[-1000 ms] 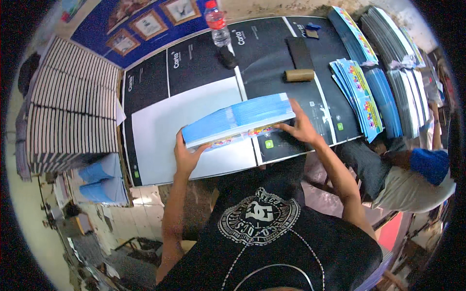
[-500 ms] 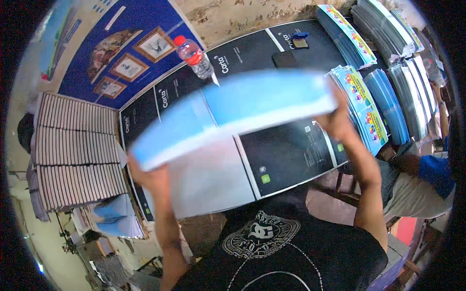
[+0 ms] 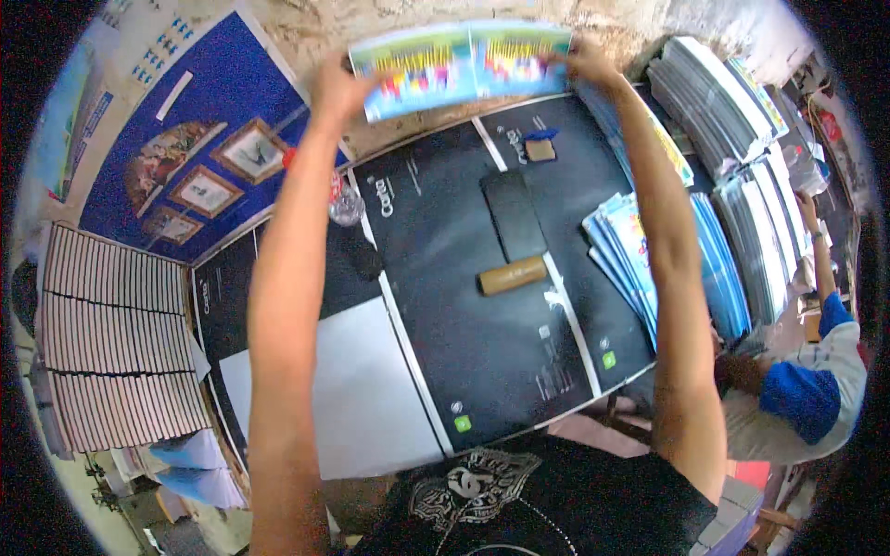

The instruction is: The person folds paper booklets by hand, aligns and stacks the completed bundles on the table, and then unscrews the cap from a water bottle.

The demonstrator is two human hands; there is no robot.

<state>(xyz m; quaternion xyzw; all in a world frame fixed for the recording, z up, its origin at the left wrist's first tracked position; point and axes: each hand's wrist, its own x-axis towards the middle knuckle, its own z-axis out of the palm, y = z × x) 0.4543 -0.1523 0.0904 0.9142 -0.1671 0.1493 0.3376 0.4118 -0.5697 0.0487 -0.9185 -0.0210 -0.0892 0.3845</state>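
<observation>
A wide printed sheet (image 3: 426,79), light blue with colourful figures and lettering, is stretched between my hands at the far edge of the table, in front of the wall. My left hand (image 3: 338,91) grips its left end and my right hand (image 3: 593,67) its right end. I cannot tell whether it is one sheet or several together. Below my left forearm lies a plain white sheet (image 3: 371,380). Left of my right forearm, several more blue printed sheets (image 3: 616,246) lie fanned in a pile, partly hidden by that arm.
A brown roll-shaped block (image 3: 512,275) and a dark flat slab (image 3: 514,213) lie mid-table. Behind them is a blue-and-tan item (image 3: 540,145). A plastic bottle (image 3: 346,206) stands partly behind my left arm. Tall paper stacks (image 3: 714,97) fill the right; a co-worker's blue sleeve (image 3: 802,408) shows there.
Both hands have carried the sheet up and away from me to the wall side, and its printed face now shows. The brown block and dark slab have come into view.
</observation>
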